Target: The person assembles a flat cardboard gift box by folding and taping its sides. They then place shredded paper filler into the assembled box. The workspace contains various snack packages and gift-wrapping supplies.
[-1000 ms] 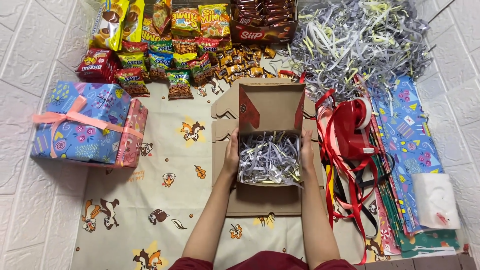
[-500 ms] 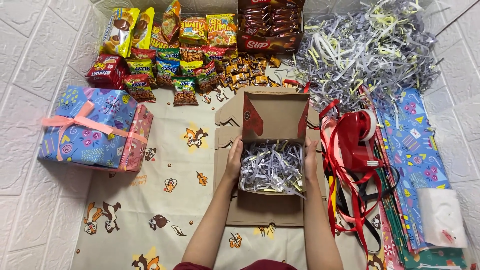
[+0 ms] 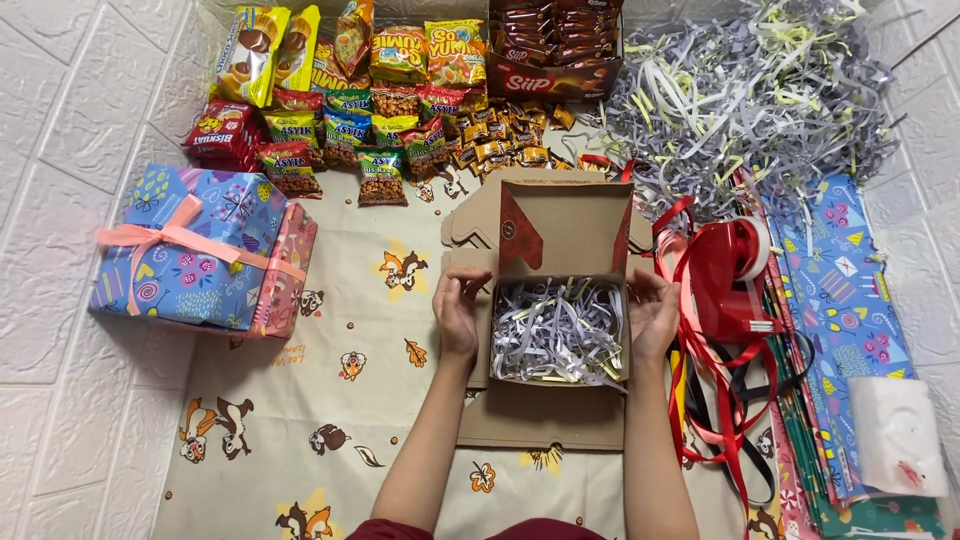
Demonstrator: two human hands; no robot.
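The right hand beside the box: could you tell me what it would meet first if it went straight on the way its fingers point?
Probably the raised side flap of the cardboard box: the right hand points up and slightly inward along that wall, though depth is unclear.

Since a second ago my left hand [image 3: 460,310] has come off the shredded paper [image 3: 556,328] and now sits outside the cardboard box [image 3: 560,300], fingers curled at its left wall. My right hand [image 3: 653,315] has likewise drawn out to the right wall. The paper filling, which I was pressing down with both hands, now lies uncovered across the whole box. The view has also drifted, so the box sits slightly lower in frame.
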